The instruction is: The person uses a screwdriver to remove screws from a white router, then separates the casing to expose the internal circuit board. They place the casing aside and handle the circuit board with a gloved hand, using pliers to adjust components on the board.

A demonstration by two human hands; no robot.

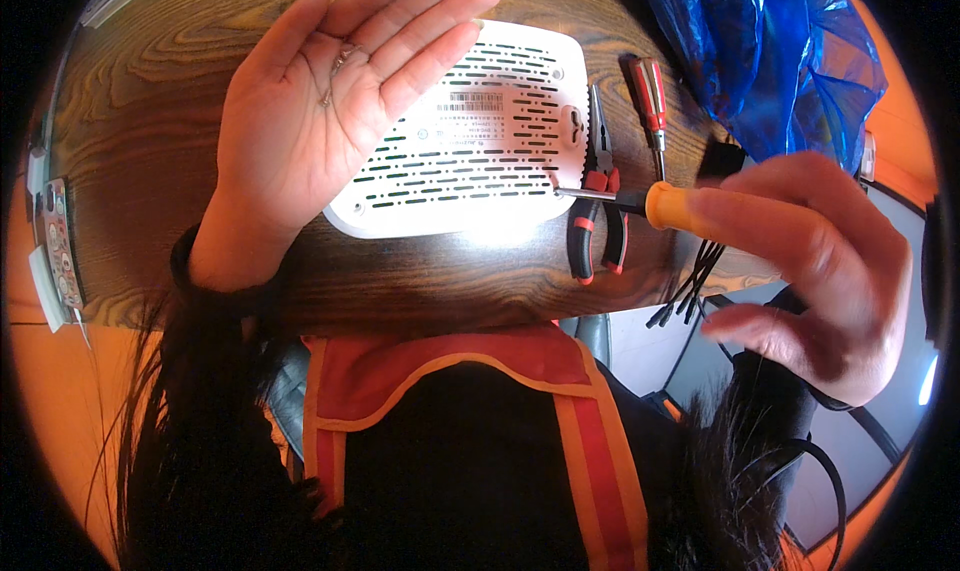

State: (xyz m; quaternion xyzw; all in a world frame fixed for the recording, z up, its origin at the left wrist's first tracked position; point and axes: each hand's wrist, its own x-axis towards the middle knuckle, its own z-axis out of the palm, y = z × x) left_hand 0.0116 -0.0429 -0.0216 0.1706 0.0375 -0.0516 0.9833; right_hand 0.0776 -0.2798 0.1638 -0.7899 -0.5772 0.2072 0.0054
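A white slotted plastic device (470, 176), like a router, lies underside up on the table. Over its left side my left hand (320, 121) is held palm up, fingers stretched out. A few small metal pieces, apparently screws (341, 63), rest loose on that palm. At the right, my right hand (830, 261) has its fingers at the yellow handle of a screwdriver (668, 207), the thumb lower and apart. The shaft points left, its tip at a hole in the device's near right corner. Fingers hide the handle's end.
Red-and-black pliers (581, 236) lie right of the device, beneath the screwdriver shaft. Beyond them is a red-handled screwdriver (650, 96). A blue plastic bag (770, 61) covers the far right. Black cables (700, 276) hang over the near edge of the wooden table (140, 171).
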